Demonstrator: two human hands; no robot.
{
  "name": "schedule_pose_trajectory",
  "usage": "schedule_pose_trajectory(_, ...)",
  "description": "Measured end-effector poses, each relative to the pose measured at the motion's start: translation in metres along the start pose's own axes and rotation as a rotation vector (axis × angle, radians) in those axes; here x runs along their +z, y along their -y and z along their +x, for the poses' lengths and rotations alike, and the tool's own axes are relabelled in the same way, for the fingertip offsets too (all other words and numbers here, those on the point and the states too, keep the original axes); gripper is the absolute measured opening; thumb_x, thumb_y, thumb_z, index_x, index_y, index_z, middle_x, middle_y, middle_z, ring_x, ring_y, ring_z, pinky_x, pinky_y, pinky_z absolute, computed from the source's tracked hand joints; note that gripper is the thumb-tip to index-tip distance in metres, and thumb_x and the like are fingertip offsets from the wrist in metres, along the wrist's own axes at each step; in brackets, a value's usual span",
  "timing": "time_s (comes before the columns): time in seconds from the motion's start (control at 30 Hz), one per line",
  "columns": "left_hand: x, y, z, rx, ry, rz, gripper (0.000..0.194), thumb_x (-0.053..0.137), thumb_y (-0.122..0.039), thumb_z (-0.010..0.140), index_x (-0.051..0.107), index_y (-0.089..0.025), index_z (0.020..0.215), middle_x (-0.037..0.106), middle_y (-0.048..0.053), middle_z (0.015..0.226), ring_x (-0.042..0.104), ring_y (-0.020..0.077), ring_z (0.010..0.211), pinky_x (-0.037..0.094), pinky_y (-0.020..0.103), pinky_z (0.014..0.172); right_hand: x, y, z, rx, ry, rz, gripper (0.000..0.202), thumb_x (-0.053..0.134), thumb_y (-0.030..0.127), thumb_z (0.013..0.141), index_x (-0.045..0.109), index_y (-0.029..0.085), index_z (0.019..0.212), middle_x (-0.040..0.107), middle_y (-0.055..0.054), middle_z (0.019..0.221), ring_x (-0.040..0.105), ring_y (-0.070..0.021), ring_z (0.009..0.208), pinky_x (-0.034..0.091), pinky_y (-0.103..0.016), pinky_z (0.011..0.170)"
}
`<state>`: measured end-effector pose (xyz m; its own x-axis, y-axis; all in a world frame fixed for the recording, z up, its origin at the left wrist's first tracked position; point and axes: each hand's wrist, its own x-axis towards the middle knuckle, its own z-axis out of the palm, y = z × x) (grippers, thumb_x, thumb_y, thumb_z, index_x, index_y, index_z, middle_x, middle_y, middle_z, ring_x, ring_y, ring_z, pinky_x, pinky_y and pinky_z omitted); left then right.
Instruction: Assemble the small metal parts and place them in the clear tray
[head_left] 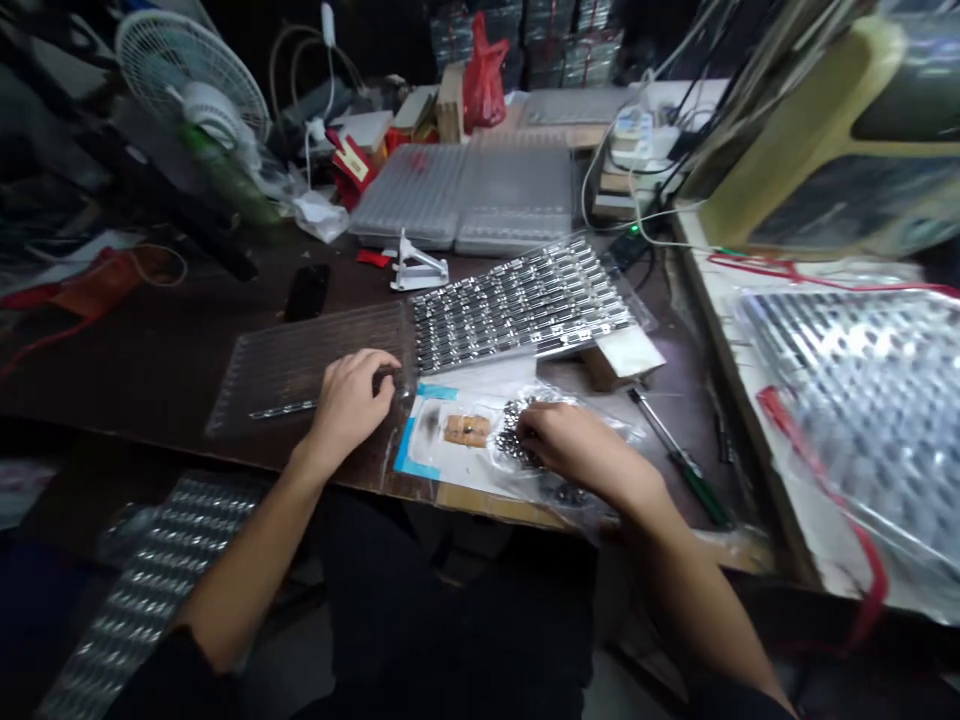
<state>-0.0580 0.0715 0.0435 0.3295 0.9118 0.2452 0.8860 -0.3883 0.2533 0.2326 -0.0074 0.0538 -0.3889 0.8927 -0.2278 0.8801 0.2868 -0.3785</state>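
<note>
Metal parts (508,436) touch the right hand (574,443); the left hand (351,400) is over a tray (259,365); I cannot tell either grip.

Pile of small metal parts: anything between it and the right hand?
Nothing visible: the right hand is right at the pile of small metal parts, curled fingers at its right side.

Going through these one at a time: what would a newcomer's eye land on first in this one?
Probably the rows of shiny metal pieces in the middle of the workbench, just beyond the hands. Nearer the front edge, the right hand has its fingertips at a pile of small shiny parts. At the back, the bright red plastic bag stands out, with a white fan at the upper left.
</note>
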Motion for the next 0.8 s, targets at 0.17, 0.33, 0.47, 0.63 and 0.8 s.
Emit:
schedule_pose_trajectory(0.17,0.025,-0.088,0.05,0.284,0.074,-0.25,0.016,0.055,-0.02,0.092,0.069,-0.022,0.098,0.069,0.002,0.11,0.06,0.0211,0.105,0.043,0.038,0.096,0.003,-0.004,-0.002,-0.132,-0.023,0.168,0.015,0.062,0.015,0.087,0.075,0.019,0.089,0.076,-0.005,0.088,0.067,-0.0197,0.08,0.046,-0.027,0.07)
schedule_pose_trajectory(0.33,0.058,-0.152,0.094,0.426,0.022,-0.25,0.011,0.062,-0.022,0.089,0.07,-0.018,0.096,0.066,0.006,0.11,0.057,0.0234,0.105,0.043,0.038,0.092,0.005,-0.005,0.002,-0.208,-0.02,0.28,0.013,0.065,0.014,0.085,0.077,0.016,0.082,0.077,-0.004,0.081,0.069,-0.0185,0.073,0.046,-0.025,0.066)
schedule_pose_trajectory(0.47,0.071,-0.171,0.108,0.456,-0.004,-0.197,0.011,0.063,-0.024,0.089,0.069,-0.015,0.087,0.065,0.009,0.108,0.056,0.0253,0.105,0.043,0.038,0.089,0.005,-0.006,0.003,-0.238,-0.071,0.245,0.018,0.06,0.016,0.089,0.078,0.017,0.086,0.076,-0.005,0.083,0.067,-0.0184,0.074,0.046,-0.026,0.068)
schedule_pose_trajectory(0.63,0.051,-0.158,0.093,0.45,0.003,-0.275,0.01,0.056,-0.02,0.093,0.064,-0.014,0.096,0.067,0.008,0.102,0.061,0.0214,0.095,0.045,0.034,0.083,0.008,-0.007,0.003,-0.265,-0.127,0.13,0.024,0.054,0.01,0.09,0.076,0.019,0.088,0.07,-0.007,0.086,0.062,-0.0172,0.075,0.046,-0.027,0.069)
schedule_pose_trajectory(0.8,0.022,-0.098,0.023,0.338,0.083,-0.386,0.008,0.054,-0.022,0.093,0.061,-0.018,0.097,0.069,0.002,0.093,0.065,0.0165,0.086,0.047,0.029,0.078,0.01,-0.007,0.008,-0.192,-0.117,0.191,0.024,0.055,0.008,0.087,0.072,0.018,0.101,0.069,-0.006,0.087,0.062,-0.0177,0.076,0.045,-0.028,0.071)
